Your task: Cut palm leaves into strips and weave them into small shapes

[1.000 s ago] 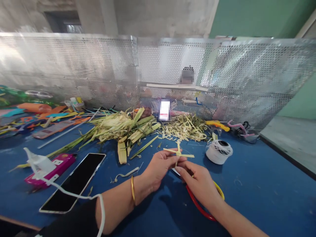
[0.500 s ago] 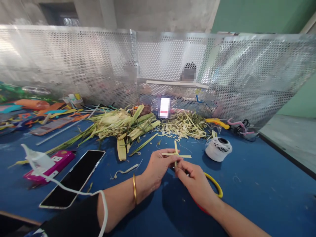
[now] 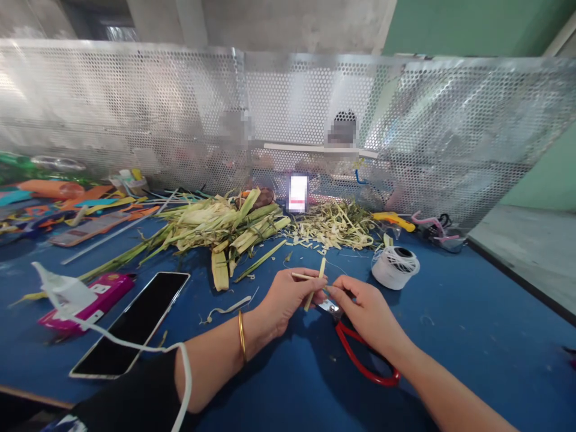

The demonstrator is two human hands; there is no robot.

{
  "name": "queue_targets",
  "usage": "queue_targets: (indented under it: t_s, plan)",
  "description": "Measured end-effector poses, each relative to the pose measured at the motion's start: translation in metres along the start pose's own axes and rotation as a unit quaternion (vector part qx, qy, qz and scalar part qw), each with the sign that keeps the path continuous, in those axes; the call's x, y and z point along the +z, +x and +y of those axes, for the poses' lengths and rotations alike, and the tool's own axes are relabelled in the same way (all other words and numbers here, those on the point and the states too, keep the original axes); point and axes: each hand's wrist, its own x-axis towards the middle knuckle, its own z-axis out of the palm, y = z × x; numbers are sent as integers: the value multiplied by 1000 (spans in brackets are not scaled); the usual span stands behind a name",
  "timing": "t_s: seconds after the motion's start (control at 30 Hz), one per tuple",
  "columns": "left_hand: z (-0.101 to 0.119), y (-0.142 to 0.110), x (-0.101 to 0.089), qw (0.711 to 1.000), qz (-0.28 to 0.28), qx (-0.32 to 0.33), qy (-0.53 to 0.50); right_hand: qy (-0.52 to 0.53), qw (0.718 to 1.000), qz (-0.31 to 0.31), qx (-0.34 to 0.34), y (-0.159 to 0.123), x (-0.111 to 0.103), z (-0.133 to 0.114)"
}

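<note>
The left hand (image 3: 285,300) pinches the crossed, pale leaf strips (image 3: 323,267) between thumb and fingers; one arm points roughly to 12 o'clock, another towards 10. The right hand (image 3: 373,318) is closed at their 4 o'clock side, its thumb and forefinger nipping what looks like a short end. The hands meet above the blue table (image 3: 450,336).

Taking the strips as centre, red-handled scissors (image 3: 380,381) have their handles towards 5 o'clock and their blades just below the fingers; whether the right palm carries them, I cannot tell. The spool of white thread (image 3: 396,270) stands near 2 o'clock, the leafy stalks (image 3: 216,222) lie at 10, the trimmings (image 3: 337,228) at 12, and the black-screened phone (image 3: 148,300) between 8 and 9.

The likeliest trouble is the crossing slipping open: the strips are narrow, and a tug from the right with a loose left pinch would spread them. Too sharp a crease could split one. Blades so near could nick a fingertip, and the white cable (image 3: 186,369) against the left forearm could snag.
</note>
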Motion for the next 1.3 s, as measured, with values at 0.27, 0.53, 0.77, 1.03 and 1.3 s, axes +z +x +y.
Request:
queue_targets:
  t_s: [0.27, 0.53, 0.77, 1.03, 1.3]
  plan:
    - [3, -1, 3, 999, 12, 31, 5, 16, 999, -27, -8, -1, -1, 0]
    - [3, -8, 4, 992, -72, -28, 95, 230, 964, 19, 135, 9, 1, 7]
    - [1, -6, 4, 995, -46, -1, 93, 174, 980, -21, 97, 7, -1, 5]
    - [3, -4, 2, 986, -75, -7, 150, 104, 992, 28, 69, 4, 0, 6]
    - [5, -6, 1, 979, -107, -19, 170, 27, 994, 98, -28, 1, 3, 6]
